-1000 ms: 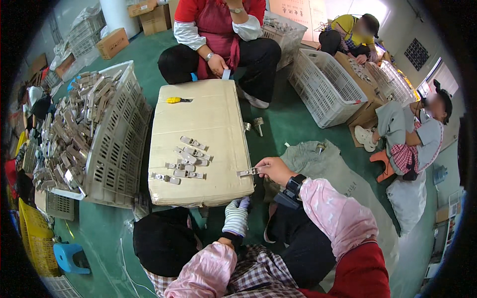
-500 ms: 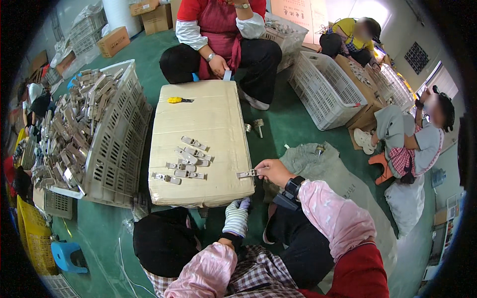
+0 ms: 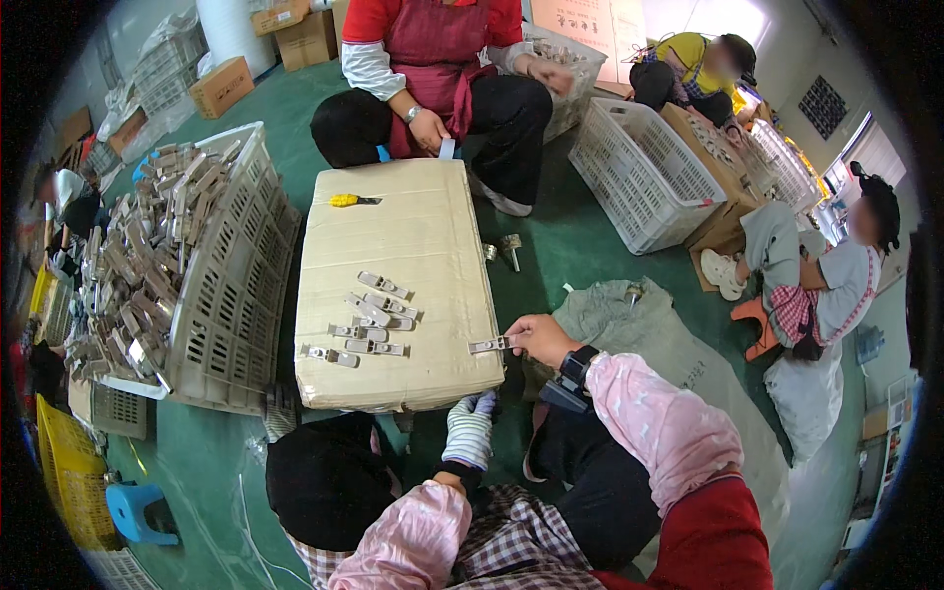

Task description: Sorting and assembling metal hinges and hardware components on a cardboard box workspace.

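My bare right hand (image 3: 543, 339) is closed on one end of a grey metal clip (image 3: 491, 344), pinched at the right edge of the cardboard-topped block (image 3: 433, 265). The clip lies flat on that surface. Several similar grey clips (image 3: 372, 313) are loosely grouped left of it, some overlapping. My left hand (image 3: 468, 435), in a striped glove, is just below the block's near edge. Its fingers are drawn together; whatever they hold, if anything, I cannot make out.
A yellow-handled tool (image 3: 346, 200) lies at the block's far end, where a person in a red apron (image 3: 433, 59) sits. A white crate (image 3: 231, 285) heaped with clips stands at left. A grey-green sack (image 3: 678, 364) lies at right, and another white crate (image 3: 644, 187) stands farther back.
Across the block, the person's raised hand has dropped toward the crate behind at right. My hands and the clips stay in place.
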Action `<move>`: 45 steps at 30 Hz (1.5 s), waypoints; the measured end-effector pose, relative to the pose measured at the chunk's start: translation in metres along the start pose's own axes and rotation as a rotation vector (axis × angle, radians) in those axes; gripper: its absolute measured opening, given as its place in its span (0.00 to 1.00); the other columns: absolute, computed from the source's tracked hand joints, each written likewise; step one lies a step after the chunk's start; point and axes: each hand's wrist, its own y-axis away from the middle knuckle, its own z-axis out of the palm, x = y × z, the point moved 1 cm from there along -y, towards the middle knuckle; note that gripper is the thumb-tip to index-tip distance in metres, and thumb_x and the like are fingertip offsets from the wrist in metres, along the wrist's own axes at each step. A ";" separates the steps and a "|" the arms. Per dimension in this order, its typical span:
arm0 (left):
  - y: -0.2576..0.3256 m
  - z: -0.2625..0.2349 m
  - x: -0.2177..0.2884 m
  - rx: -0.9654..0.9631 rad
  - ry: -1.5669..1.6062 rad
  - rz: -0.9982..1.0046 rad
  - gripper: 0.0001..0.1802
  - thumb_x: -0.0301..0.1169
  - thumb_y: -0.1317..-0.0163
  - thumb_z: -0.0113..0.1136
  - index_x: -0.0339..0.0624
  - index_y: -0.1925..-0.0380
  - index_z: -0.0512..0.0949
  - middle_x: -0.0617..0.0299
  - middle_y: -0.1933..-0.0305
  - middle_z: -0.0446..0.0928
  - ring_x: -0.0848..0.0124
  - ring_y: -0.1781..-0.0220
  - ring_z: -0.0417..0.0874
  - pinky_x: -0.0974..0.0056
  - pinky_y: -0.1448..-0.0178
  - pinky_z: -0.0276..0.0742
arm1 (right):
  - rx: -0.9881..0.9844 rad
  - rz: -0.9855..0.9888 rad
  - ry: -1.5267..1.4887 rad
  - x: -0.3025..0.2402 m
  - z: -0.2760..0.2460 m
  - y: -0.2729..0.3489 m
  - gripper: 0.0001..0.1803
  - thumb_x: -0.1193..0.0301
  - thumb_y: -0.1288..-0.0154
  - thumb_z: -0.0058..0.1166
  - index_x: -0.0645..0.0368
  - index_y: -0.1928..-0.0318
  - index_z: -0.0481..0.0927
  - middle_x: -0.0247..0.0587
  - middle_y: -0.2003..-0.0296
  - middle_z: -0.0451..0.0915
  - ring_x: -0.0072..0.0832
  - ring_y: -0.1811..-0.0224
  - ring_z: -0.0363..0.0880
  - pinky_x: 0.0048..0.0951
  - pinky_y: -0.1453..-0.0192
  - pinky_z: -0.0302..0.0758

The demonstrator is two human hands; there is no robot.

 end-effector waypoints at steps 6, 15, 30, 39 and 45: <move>-0.001 -0.002 0.000 0.003 -0.025 0.015 0.16 0.34 0.38 0.55 0.32 0.57 0.77 0.61 0.63 0.79 0.76 0.65 0.73 0.70 0.56 0.70 | 0.013 -0.003 0.008 0.008 0.004 -0.006 0.05 0.77 0.42 0.52 0.65 0.65 0.78 0.36 0.76 0.78 0.19 0.77 0.75 0.21 0.73 0.69; -0.001 -0.004 0.000 -0.018 -0.046 -0.007 0.19 0.38 0.39 0.57 0.30 0.58 0.76 0.58 0.64 0.79 0.74 0.65 0.72 0.67 0.56 0.70 | -0.049 -0.008 -0.009 0.005 -0.004 -0.011 0.13 0.73 0.44 0.56 0.63 0.57 0.78 0.39 0.65 0.80 0.22 0.65 0.77 0.23 0.61 0.74; -0.006 -0.005 -0.002 -0.008 -0.138 0.016 0.20 0.38 0.39 0.55 0.30 0.57 0.76 0.48 0.60 0.79 0.61 0.59 0.79 0.62 0.51 0.71 | 0.167 -0.792 0.596 -0.121 0.088 -0.069 0.15 0.73 0.42 0.46 0.57 0.53 0.75 0.46 0.53 0.74 0.42 0.50 0.69 0.38 0.44 0.67; -0.017 -0.007 -0.026 -0.051 -0.189 -0.001 0.20 0.39 0.39 0.51 0.32 0.57 0.76 0.44 0.57 0.78 0.53 0.55 0.78 0.59 0.51 0.71 | 0.154 -0.509 0.675 -0.150 0.122 -0.110 0.13 0.69 0.40 0.47 0.59 0.56 0.74 0.48 0.54 0.75 0.43 0.51 0.71 0.39 0.47 0.68; -0.040 -0.013 -0.079 -0.048 -0.224 0.116 0.21 0.40 0.40 0.51 0.32 0.57 0.76 0.43 0.58 0.78 0.52 0.54 0.78 0.59 0.50 0.70 | 0.198 -0.581 0.703 -0.147 0.149 -0.123 0.10 0.70 0.46 0.52 0.59 0.63 0.76 0.48 0.64 0.76 0.43 0.57 0.74 0.38 0.54 0.72</move>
